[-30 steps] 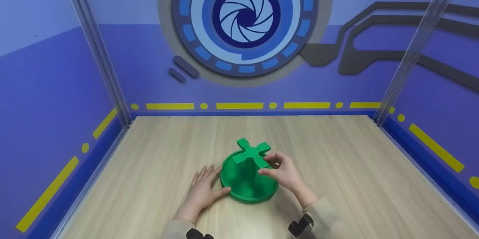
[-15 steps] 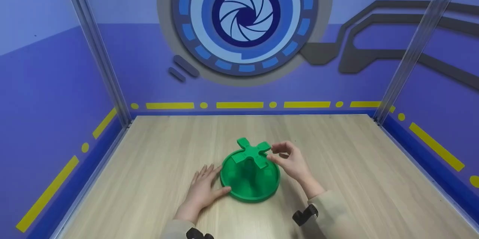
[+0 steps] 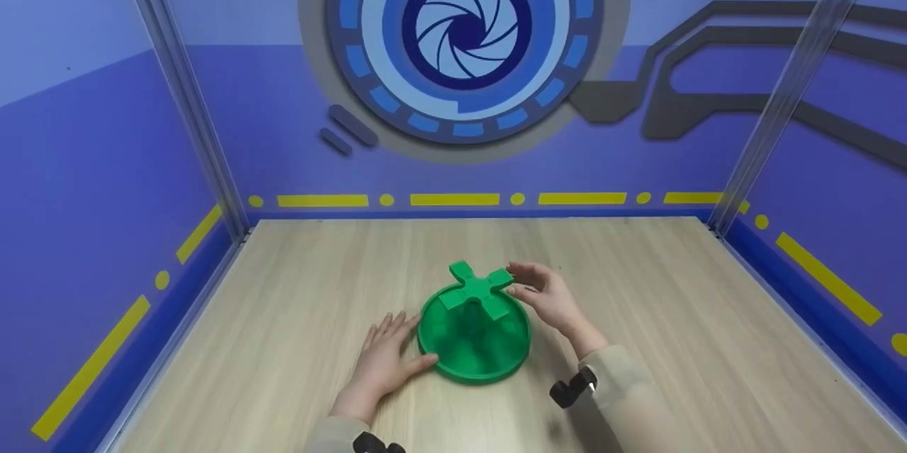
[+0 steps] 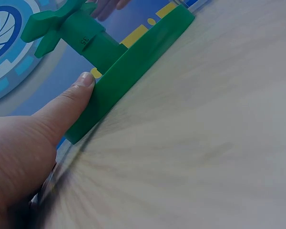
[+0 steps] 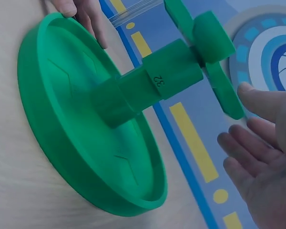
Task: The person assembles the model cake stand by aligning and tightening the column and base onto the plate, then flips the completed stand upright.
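A green round dish (image 3: 473, 361) with a raised rim stands flat on the table. From its middle rises a stepped green post (image 5: 157, 78), with the number 32 visible in the right wrist view. A green four-armed cross piece (image 3: 479, 288) tops the post. My left hand (image 3: 386, 364) lies beside the dish, fingers spread on the table, its thumb touching the rim in the left wrist view. Around the tip of the cross's right rear arm, my right hand (image 3: 549, 297) holds its thumb and fingers apart; whether they touch it, I cannot tell.
The wooden table (image 3: 319, 276) is bounded by blue printed panels (image 3: 269, 120) at the back and both sides. Metal posts (image 3: 184, 98) stand at the rear corners. Black wrist cameras (image 3: 572, 388) sit on both wrists.
My right hand has moved from the cross's right front arm back to its right rear arm, its fingers loosening. The left hand, dish and cross look unmoved.
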`<state>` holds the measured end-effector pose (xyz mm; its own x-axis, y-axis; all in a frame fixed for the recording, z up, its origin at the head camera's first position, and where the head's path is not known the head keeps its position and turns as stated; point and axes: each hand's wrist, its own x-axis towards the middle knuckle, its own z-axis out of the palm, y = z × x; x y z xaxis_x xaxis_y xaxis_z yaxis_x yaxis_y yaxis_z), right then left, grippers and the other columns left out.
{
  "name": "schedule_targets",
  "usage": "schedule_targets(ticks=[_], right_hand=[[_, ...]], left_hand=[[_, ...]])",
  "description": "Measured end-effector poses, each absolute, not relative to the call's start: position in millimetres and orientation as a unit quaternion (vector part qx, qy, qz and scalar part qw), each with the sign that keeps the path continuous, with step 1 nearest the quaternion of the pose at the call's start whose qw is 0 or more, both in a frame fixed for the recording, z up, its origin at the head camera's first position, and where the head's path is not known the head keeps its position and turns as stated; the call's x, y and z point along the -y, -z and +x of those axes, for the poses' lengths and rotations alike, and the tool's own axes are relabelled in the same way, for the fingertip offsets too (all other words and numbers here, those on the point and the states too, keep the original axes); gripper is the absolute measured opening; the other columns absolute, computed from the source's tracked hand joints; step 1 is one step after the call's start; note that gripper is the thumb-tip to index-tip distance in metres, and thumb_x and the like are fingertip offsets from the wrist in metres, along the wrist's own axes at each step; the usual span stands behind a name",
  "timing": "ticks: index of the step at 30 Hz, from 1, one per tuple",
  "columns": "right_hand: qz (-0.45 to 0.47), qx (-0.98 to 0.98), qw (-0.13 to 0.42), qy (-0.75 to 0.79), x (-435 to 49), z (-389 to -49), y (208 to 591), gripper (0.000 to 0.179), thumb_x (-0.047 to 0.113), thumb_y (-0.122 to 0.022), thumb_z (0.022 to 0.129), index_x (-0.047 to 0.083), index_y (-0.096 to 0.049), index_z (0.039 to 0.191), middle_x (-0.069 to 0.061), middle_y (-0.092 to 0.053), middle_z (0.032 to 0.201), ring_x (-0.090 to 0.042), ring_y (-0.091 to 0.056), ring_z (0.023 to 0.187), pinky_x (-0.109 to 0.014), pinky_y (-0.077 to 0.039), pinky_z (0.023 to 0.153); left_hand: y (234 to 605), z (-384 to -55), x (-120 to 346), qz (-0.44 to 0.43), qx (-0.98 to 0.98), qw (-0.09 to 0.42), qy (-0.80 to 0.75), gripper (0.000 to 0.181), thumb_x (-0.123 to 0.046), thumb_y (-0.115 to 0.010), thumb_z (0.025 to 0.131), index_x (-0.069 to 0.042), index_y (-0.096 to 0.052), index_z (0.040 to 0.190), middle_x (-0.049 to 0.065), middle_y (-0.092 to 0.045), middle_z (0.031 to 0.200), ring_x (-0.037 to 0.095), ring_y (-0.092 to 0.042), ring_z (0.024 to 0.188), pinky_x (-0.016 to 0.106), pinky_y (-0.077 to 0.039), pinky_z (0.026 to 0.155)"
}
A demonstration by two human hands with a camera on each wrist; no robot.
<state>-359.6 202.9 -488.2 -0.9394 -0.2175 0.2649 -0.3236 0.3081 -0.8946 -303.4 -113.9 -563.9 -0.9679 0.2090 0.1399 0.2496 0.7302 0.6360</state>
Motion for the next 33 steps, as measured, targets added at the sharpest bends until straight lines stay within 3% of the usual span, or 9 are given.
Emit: schedule_targets(ticks=[15, 27, 33], right_hand=[[0.188, 0.806, 0.038, -0.560, -210.6, -357.6, 492.5, 0.047, 0.011, -0.071, 0.098, -0.004, -0.058, 0.140, -0.024, -0.065, 0.137, -0.038, -0.063, 0.129, -0.044, -0.054, 0.111], [0.205, 0.807, 0.012, -0.553, -215.2, -351.6, 494.2, 0.042, 0.014, -0.073, 0.096, -0.002, -0.065, 0.134, -0.023, -0.068, 0.134, -0.038, -0.065, 0.124, -0.026, -0.060, 0.100], [0.215, 0.802, 0.011, -0.557, -216.0, -349.0, 494.1, 0.040, 0.013, -0.074, 0.095, -0.002, -0.067, 0.131, -0.023, -0.068, 0.131, -0.037, -0.067, 0.121, -0.026, -0.060, 0.099]], left_hand=[[563.7, -301.0, 113.3, -0.119, 0.929, 0.026, 0.348, 0.091, -0.063, -0.073, 0.085, -0.014, -0.045, 0.156, 0.021, -0.036, 0.165, 0.045, -0.022, 0.158, 0.063, -0.009, 0.131], [562.7, -300.1, 112.9, -0.118, 0.929, 0.027, 0.349, 0.090, -0.062, -0.074, 0.086, -0.015, -0.045, 0.157, 0.021, -0.036, 0.165, 0.045, -0.022, 0.157, 0.063, -0.009, 0.131], [563.7, -302.1, 112.9, -0.115, 0.930, 0.023, 0.349, 0.090, -0.064, -0.073, 0.085, -0.017, -0.045, 0.157, 0.020, -0.035, 0.166, 0.044, -0.021, 0.158, 0.062, -0.009, 0.132]])
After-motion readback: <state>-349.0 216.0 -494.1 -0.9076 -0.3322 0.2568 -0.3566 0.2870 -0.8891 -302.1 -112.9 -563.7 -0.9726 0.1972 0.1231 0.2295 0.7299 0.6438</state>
